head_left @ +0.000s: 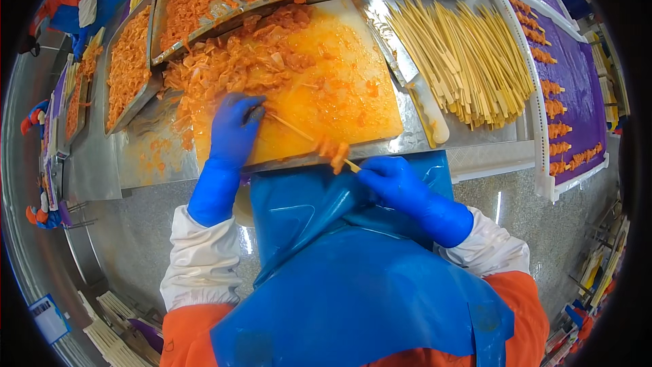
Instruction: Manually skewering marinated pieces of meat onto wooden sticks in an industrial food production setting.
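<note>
We curl our left hand (235,129) by the loose meat (224,68), whether pinching any we cannot tell; a skewer (292,127), meat threaded near its handle, slants across the cutting board (360,98)'s near edge, pinched firmly in our right hand (395,183).

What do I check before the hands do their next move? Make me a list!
1. Skewer held firmly: ok, the right hand grips its handle end.
2. Meat pieces threaded on: ok, they sit near the handle end, with bare stick beyond them.
3. Left hand clear of the sharp end: not ok, that end points toward its fingers, very near.
4. Left hand holding meat: cannot tell, its curled fingers hide it.
5. White-handled knife out of the hands' way: ok, it lies right of the cutting board, untouched.
</note>
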A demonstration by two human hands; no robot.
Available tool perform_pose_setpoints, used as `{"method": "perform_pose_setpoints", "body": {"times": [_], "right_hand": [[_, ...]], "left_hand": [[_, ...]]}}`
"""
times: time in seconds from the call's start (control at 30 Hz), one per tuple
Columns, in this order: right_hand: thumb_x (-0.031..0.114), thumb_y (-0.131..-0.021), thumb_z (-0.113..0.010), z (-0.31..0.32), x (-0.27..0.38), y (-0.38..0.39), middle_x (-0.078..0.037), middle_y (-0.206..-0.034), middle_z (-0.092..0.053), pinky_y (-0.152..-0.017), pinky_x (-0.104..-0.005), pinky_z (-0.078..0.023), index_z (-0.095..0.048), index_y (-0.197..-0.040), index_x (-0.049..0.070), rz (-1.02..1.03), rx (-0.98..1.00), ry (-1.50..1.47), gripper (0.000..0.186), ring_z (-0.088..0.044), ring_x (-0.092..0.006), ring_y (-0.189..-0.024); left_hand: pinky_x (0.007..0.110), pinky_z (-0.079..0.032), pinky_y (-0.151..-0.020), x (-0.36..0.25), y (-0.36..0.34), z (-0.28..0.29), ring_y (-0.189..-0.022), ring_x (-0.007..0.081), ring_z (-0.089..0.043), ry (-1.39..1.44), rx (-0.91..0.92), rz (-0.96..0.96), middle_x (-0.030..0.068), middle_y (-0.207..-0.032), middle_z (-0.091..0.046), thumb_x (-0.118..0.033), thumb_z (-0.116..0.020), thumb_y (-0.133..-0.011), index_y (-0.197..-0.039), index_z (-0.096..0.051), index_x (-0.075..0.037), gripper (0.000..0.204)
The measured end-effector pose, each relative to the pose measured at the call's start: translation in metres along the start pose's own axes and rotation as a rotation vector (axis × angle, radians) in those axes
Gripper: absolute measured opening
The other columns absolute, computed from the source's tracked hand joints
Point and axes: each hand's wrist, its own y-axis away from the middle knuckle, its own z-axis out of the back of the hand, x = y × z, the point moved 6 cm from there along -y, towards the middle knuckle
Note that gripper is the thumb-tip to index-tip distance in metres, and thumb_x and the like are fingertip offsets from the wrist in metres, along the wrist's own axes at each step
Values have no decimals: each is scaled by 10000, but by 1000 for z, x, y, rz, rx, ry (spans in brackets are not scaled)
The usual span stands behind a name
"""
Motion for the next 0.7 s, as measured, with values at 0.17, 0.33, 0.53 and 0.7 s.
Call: {"method": "perform_pose_setpoints", "body": {"times": [0.17, 0.33, 0.53, 0.7], "right_hand": [[222, -893, -597, 6, 0, 7, -43, -684, -595, -514, -226, -452, -652, -966, 10, 34, -37, -26, 230, -552, -92, -570], [206, -896, -595, 10, 1, 13, -53, -701, -610, -502, -228, -449, -654, -978, 9, 95, -26, -2, 221, -558, -91, -566], [206, -897, -599, 6, 2, 6, -49, -685, -603, -494, -223, -434, -657, -970, 12, 81, -34, 24, 216, -545, -82, -563], [213, -898, -597, -2, -3, -4, -47, -676, -597, -509, -236, -440, -651, -964, 8, 79, -15, 18, 222, -543, -89, -563]], "left_hand": [[305, -475, -720, 1, 0, -2, -859, 239, -575, 9, 58, 64, 103, -941, -575, -24, -639, -804, -1017, -671, -62, 219], [299, -473, -720, -18, 4, 1, -855, 233, -572, 107, -46, -36, 98, -969, -574, -10, -651, -793, -1021, -674, -67, 237], [327, -474, -718, -17, 3, -8, -851, 262, -570, -60, 94, -158, 102, -938, -588, -19, -684, -764, -980, -685, -70, 222], [359, -471, -754, -17, 4, -9, -862, 289, -576, -15, 60, -87, 115, -917, -590, -61, -678, -759, -959, -687, -65, 201]]}}
